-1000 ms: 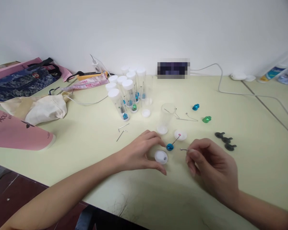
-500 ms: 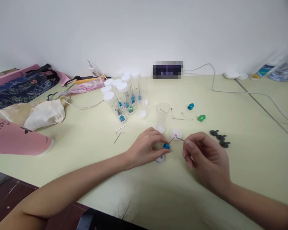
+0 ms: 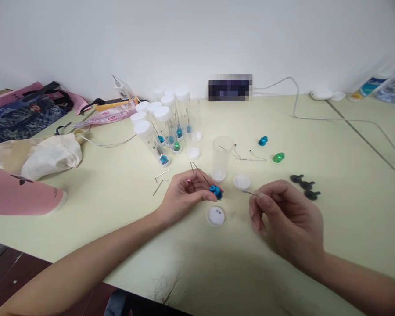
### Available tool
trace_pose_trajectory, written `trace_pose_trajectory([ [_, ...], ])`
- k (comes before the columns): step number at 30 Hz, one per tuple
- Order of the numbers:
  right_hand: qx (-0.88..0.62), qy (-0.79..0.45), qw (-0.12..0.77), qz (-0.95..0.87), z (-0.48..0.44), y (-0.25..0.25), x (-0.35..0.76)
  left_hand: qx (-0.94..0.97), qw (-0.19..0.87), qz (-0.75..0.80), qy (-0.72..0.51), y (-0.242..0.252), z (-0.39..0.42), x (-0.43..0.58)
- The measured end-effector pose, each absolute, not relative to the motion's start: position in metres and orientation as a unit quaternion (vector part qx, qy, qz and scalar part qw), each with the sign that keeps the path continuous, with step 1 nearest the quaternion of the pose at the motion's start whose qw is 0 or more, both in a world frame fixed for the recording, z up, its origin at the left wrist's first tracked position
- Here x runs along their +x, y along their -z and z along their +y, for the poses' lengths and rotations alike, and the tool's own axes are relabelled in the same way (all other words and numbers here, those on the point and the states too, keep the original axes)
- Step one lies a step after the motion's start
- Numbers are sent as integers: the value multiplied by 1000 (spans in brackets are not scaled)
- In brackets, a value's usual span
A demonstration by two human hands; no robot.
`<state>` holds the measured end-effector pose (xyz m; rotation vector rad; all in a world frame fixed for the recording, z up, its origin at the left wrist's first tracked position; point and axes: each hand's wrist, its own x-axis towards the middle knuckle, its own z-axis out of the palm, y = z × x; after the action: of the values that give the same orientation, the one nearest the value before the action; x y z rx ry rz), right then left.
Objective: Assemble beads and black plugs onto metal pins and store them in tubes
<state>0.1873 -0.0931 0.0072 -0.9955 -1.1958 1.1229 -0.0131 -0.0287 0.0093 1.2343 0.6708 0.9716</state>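
In the head view, my left hand [image 3: 187, 191] pinches a shiny blue metal fitting [image 3: 216, 192] between thumb and fingers. A thin bent wire [image 3: 199, 170] rises from the fitting and loops back over the palm, near a small pink bead [image 3: 189, 180]. My right hand [image 3: 283, 215] is closed on a thin metal rod [image 3: 250, 192], its tip pointing left beside a white cap [image 3: 242, 181]. Below the blue fitting lies another white cap [image 3: 215, 216] holding small dark bits. Just behind my left hand stands an open clear tube [image 3: 221, 160].
Capped clear tubes [image 3: 163, 131] with coloured fittings stand at the back left. Two hex keys [image 3: 161, 179] lie left of my hand. Bent wires [image 3: 250, 159], a blue fitting [image 3: 263, 141], a green fitting [image 3: 278, 157] and black pieces [image 3: 305, 186] lie to the right.
My left hand has moved left and turned over, so the wire now points up and back over the palm. The rod in my right hand is now apart from the wire.
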Motion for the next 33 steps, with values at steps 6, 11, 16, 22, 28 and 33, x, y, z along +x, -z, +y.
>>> trace_pose_trajectory([
  [6,-423,-473,569,-523,-92,-8,187,514,670,294,-447,-6,-26,-12],
  [11,-438,-461,551,-541,-93,-6,187,526,674,306,-419,-7,-30,-13],
  [16,-473,-418,510,-585,-95,-4,188,527,684,296,-410,-9,-32,-12],
  [22,-480,-385,505,-605,-96,-7,188,525,693,298,-395,-9,-32,-13],
  [28,-478,-370,496,-623,-94,-6,187,528,697,294,-387,-8,-35,-14],
  [33,-478,-353,488,-639,-93,-6,187,525,702,296,-380,-9,-35,-13],
])
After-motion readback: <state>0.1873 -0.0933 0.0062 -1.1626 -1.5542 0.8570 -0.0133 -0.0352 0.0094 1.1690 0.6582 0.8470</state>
